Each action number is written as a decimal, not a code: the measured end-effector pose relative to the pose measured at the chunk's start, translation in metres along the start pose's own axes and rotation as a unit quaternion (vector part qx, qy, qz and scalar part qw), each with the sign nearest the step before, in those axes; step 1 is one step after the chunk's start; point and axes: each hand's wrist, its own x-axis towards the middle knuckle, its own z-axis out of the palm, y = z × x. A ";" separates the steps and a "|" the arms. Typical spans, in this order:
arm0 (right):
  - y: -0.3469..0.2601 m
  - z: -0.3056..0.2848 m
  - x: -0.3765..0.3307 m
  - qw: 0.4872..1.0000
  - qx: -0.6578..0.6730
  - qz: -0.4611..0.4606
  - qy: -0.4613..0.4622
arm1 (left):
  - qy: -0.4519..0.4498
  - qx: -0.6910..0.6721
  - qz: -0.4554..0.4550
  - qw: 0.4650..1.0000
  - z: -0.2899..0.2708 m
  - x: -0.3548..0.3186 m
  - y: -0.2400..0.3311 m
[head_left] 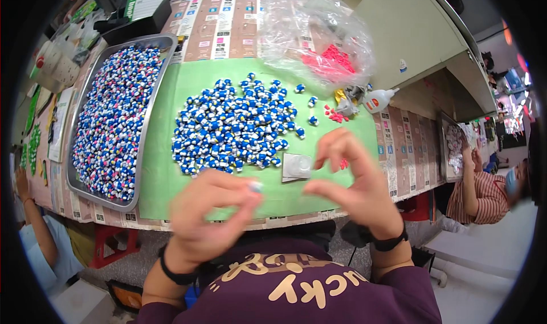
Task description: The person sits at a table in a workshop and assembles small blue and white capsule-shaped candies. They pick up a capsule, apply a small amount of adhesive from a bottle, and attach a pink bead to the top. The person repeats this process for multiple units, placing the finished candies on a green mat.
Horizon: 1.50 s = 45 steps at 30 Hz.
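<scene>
Small white-and-blue piece (pixel 255 186) is pinched in the fingertips of the left hand (pixel 211 205), to the left of and apart from the right hand (pixel 360 183), whose thumb and forefinger are spread wide with nothing seen between; its long axis is blurred and cannot be told. Beyond, a round translucent dish (pixel 297 166) is set on a smooth green sheet (pixel 342 131). Farther off, rounded, glossy-looking pieces (pixel 233 127) are heaped, and a crinkled clear bag (pixel 279 33) is laid on the patterned worktop (pixel 196 31).
</scene>
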 end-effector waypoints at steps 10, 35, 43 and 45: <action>0.056 -0.053 -0.050 0.968 -0.232 0.096 -0.006 | 0.259 0.288 -0.224 0.895 -0.128 -0.040 -0.050; 0.062 -0.036 -0.049 0.968 -0.231 0.080 -0.063 | -0.167 0.284 -0.116 0.937 0.000 -0.010 -0.032; 0.025 -0.017 -0.013 0.992 -0.100 0.009 -0.081 | -0.183 0.272 -0.123 0.937 -0.003 -0.019 -0.023; 0.023 -0.013 -0.004 0.985 -0.122 -0.010 -0.118 | -0.193 0.273 -0.118 0.935 -0.005 -0.022 -0.024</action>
